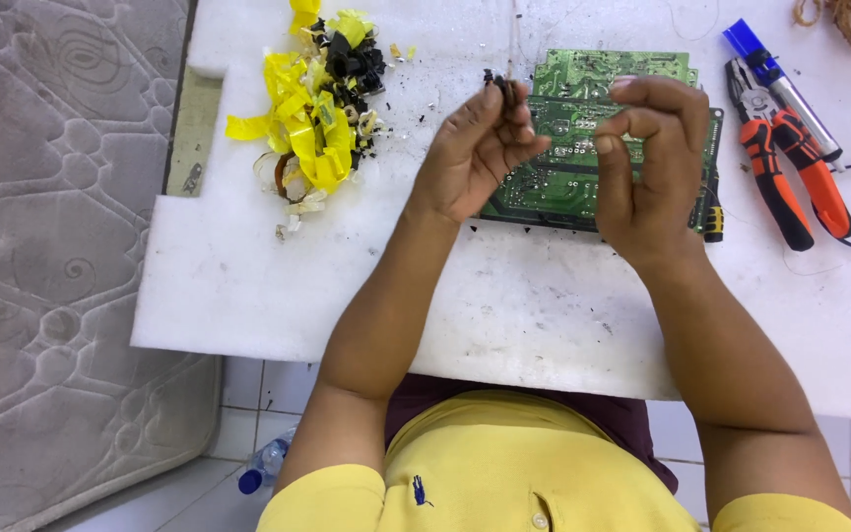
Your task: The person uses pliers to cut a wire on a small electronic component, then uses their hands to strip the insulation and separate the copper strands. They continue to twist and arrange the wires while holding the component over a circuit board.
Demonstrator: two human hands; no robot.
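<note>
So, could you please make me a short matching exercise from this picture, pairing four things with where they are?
Things:
1. left hand
2. green circuit board
3. orange-handled pliers
4. yellow tape scraps

Places:
A. heaped at the left of the white foam sheet
B. flat under both hands
C. pinching a small dark part
D. right of the board, beside a blue marker

Pairs: 1-C, 2-B, 3-D, 4-A

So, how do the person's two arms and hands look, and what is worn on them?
Both arms are bare from the short sleeves down. The left hand and the right hand wear no gloves, and no ring, watch or bracelet shows. The yellow shirt has short sleeves, a small dark blue emblem on the chest and a button at the collar.
</note>
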